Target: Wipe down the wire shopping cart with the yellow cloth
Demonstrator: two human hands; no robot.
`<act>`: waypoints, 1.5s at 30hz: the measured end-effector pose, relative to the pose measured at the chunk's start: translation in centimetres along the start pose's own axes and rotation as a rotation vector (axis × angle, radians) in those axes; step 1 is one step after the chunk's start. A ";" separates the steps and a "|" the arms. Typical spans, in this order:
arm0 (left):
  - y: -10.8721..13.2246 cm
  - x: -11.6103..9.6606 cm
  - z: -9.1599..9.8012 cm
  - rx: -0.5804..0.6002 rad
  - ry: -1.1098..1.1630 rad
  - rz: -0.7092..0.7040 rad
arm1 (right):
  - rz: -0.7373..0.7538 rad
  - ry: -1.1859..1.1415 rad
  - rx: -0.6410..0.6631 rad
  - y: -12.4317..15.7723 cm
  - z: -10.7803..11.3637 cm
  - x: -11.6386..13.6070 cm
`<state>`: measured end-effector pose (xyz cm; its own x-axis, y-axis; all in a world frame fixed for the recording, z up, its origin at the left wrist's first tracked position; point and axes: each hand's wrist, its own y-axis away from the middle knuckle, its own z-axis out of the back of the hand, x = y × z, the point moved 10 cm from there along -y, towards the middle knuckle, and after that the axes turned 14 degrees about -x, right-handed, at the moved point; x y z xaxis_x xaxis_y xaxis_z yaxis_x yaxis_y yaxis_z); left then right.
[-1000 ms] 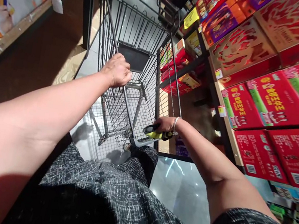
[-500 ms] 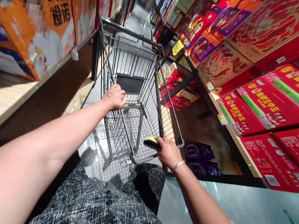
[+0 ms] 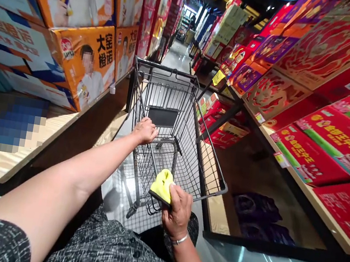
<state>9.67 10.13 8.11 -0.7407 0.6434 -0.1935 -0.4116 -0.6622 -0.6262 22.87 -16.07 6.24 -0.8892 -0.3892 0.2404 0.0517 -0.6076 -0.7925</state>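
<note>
A black wire shopping cart [image 3: 211, 154] stands before me at an angle, its basket holding no goods. My left hand [image 3: 145, 131] is closed round the basket's left side rail. Closer to my body, my right hand [image 3: 178, 211] grips a folded bright yellow cloth [image 3: 163, 185] with a dark edge, thumb on top. The cloth is over the near end of the cart and hides part of it; whether it touches the bar I cannot tell. A dark panel [image 3: 163, 117] is fixed inside the basket's far end.
Orange drink cartons [image 3: 82, 65] are stacked on the wooden shelf at left. Red boxes [image 3: 333, 138] fill the right shelf, with dark purple packs [image 3: 258, 215] low beneath it. A shiny-floored aisle [image 3: 175, 56] runs ahead between the shelves.
My right hand has moved left and closer to my body, from the cart's right corner, lifting the yellow cloth into view. My left hand stays on the rail. The view has tilted up.
</note>
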 end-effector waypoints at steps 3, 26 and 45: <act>0.0 -0.6 -0.3 0.020 -0.037 0.009 | 0.033 -0.013 -0.029 0.2 0.6 -1.2; -2.0 -15.5 -5.1 0.368 0.341 -0.184 | -0.177 0.355 0.014 -8.4 3.8 -24.6; 3.2 -0.3 16.3 -0.027 -0.134 0.165 | -0.291 0.312 0.136 -13.6 -6.0 -21.5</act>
<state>-0.10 1.53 18.46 -0.8616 0.4692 -0.1935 -0.2665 -0.7426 -0.6144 38.56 4.74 8.44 -0.9690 0.0266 0.2456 -0.1806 -0.7548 -0.6307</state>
